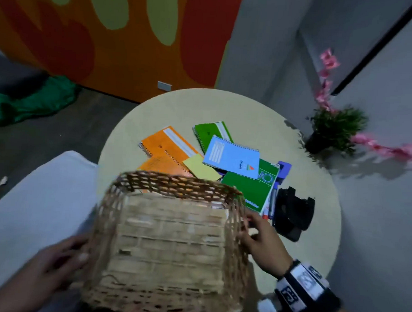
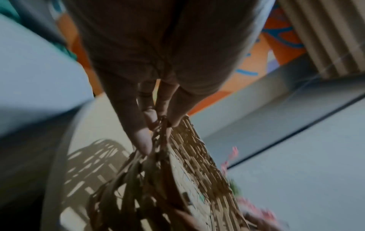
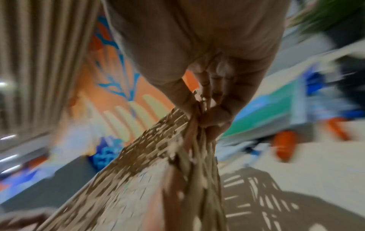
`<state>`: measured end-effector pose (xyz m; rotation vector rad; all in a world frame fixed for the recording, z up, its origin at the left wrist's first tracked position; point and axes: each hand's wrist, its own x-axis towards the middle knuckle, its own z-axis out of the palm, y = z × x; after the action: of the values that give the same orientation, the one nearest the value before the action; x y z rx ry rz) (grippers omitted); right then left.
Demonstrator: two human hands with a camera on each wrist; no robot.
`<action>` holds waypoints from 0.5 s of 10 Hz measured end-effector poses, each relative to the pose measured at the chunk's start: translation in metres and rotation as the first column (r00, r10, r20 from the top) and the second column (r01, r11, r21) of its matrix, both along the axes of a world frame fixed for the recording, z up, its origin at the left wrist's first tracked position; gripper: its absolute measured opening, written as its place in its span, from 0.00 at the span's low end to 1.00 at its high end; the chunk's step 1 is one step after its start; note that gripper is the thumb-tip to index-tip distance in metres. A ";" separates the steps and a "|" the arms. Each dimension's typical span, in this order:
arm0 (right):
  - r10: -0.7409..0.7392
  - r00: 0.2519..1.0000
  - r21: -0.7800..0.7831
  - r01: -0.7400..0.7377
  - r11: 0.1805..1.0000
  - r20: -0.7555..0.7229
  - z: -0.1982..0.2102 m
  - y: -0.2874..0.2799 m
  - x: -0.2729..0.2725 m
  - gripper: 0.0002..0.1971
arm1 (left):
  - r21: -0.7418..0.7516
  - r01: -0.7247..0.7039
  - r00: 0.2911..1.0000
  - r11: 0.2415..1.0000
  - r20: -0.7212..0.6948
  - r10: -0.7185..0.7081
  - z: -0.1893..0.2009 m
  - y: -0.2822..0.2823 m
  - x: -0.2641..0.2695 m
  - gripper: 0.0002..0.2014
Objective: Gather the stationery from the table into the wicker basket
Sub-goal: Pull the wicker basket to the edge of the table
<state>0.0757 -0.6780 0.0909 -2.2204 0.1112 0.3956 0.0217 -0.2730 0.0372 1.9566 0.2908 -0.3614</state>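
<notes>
Nearest, at the bottom of the head view, the basket [image 1: 170, 244] is held by both hands. The left hand [image 1: 54, 264] grips the wall at the lower left; the left wrist view shows its fingers [image 2: 144, 140] pinching the woven rim. The right hand [image 1: 262, 241] grips the opposite wall at the lower right, and the right wrist view shows a like pinch on the weave. A shadow of the weave falls on the table [image 1: 155, 113] beneath it, so the basket is judged to be lifted off the surface; the wrist views are blurred.

The basket's floor shows bare. No stationery is seen inside it.

Beyond the rim, at the centre of the frame, the stationery lies in a loose pile. Just past the rim are a yellow pad [image 1: 201, 167] and orange notebooks [image 1: 170, 147]. To their right sits a large green book [image 1: 253, 188] with a blue notepad [image 1: 233, 157] on top of it. Markers [image 1: 270, 205] lie along the green book's right edge, and a black item [image 1: 292, 214] beside them is too dark to identify. Farther back lies a green notebook [image 1: 210, 134].

At the table's far right edge stands a potted plant [image 1: 333, 130].

Judgement: nothing is gathered so far. The basket is only being brought to the pile, and every item remains to be loaded.
</notes>
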 end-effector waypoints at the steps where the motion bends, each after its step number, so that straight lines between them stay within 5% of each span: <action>1: -0.101 0.991 -0.128 0.089 0.988 -0.087 -0.013 -0.068 -0.037 0.18 | -0.288 0.138 0.987 0.948 -0.040 -0.156 0.043 -0.010 -0.025 0.06; 2: -0.161 0.975 -0.195 0.129 0.972 -0.156 -0.026 -0.109 -0.067 0.17 | 0.015 0.537 0.834 0.843 -0.159 -0.528 -0.012 -0.101 -0.012 0.04; 3: -0.218 0.958 -0.205 0.180 0.962 -0.184 -0.046 -0.128 -0.081 0.17 | 0.154 0.535 0.844 0.831 -0.136 -0.518 -0.019 -0.108 0.009 0.18; 5: -0.282 0.950 -0.154 0.261 0.953 -0.136 -0.069 -0.124 -0.080 0.16 | 0.196 0.647 0.763 0.737 -0.178 -0.622 -0.028 -0.115 0.030 0.13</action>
<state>-0.0043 -0.8021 0.0223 -2.2620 0.5375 0.4187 0.0517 -0.3880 0.0090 2.2524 -0.3139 -0.9117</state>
